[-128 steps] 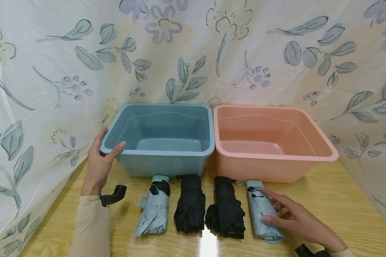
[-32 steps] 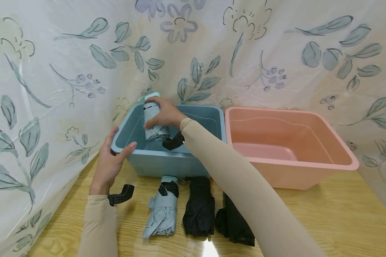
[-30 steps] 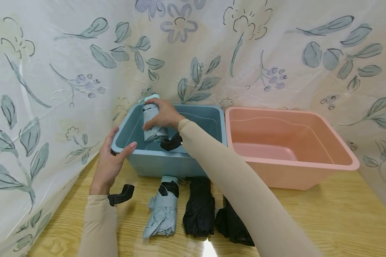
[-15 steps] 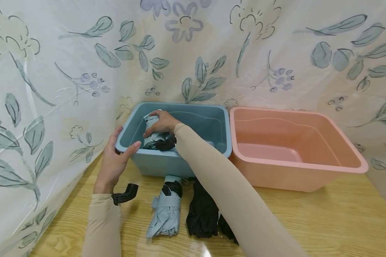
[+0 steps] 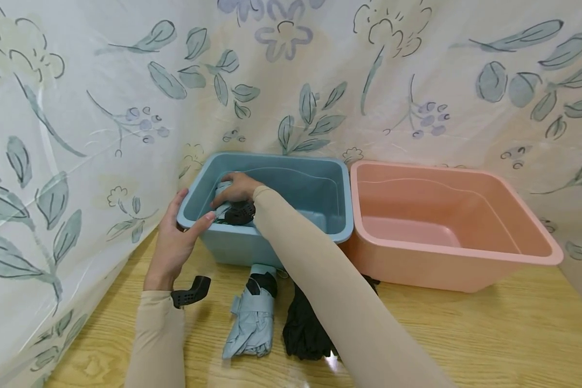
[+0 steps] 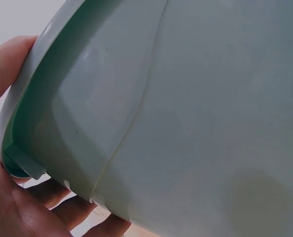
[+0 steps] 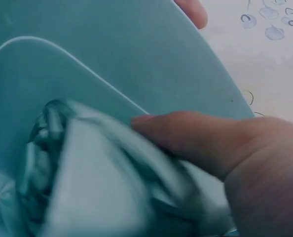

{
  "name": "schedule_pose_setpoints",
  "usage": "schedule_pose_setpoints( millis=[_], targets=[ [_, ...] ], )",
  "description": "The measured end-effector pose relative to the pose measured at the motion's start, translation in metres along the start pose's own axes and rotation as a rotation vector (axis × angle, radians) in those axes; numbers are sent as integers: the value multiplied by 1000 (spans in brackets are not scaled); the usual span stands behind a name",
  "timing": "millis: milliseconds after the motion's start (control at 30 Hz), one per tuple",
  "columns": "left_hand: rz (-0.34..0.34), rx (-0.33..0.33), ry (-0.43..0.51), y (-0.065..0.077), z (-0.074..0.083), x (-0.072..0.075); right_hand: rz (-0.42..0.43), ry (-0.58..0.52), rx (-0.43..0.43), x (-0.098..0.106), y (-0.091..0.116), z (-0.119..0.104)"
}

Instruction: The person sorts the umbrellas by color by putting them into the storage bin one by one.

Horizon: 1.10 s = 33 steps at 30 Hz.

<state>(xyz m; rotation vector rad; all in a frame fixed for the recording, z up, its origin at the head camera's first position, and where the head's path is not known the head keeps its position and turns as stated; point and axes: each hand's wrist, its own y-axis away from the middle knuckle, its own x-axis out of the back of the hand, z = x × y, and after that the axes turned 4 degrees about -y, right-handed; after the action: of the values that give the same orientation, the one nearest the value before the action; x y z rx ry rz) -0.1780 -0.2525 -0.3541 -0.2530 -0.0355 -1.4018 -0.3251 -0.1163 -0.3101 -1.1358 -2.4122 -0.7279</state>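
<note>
My right hand (image 5: 237, 188) reaches down into the left part of the blue plastic tub (image 5: 267, 231), holding a light blue folded umbrella (image 7: 97, 177). In the right wrist view the thumb (image 7: 186, 133) lies along the umbrella's bunched cloth. My left hand (image 5: 177, 240) grips the tub's front left corner, thumb over the rim, and the left wrist view has its fingers (image 6: 72, 212) against the outer wall. On the table before the tub lie another light blue folded umbrella (image 5: 252, 318) and a black folded umbrella (image 5: 305, 328). My right sleeve hides most of a second black one (image 5: 371, 281).
A pink plastic tub (image 5: 456, 253) stands to the right, close beside the blue one, with nothing seen inside. Both are on a wood-grain table (image 5: 465, 323). A flower-patterned sheet (image 5: 291, 81) hangs behind them and along the left side.
My right hand has taken the light blue umbrella from the table's right end, carried it left over the blue tub and lowered it inside. My left hand keeps its grip on the rim.
</note>
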Motion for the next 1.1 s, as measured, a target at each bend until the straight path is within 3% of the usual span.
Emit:
schedule_pose_setpoints(
  millis=[400,600,1100],
  targets=[
    [-2,-16,-14,-2,4,1,-215,111,-51,5,-2,-6],
    [2,-11,-35,-1,4,2,-340,101,-60,6,-3,-6],
    [1,-18,-43,0,0,1,-239,126,-69,13,3,-3]
  ],
)
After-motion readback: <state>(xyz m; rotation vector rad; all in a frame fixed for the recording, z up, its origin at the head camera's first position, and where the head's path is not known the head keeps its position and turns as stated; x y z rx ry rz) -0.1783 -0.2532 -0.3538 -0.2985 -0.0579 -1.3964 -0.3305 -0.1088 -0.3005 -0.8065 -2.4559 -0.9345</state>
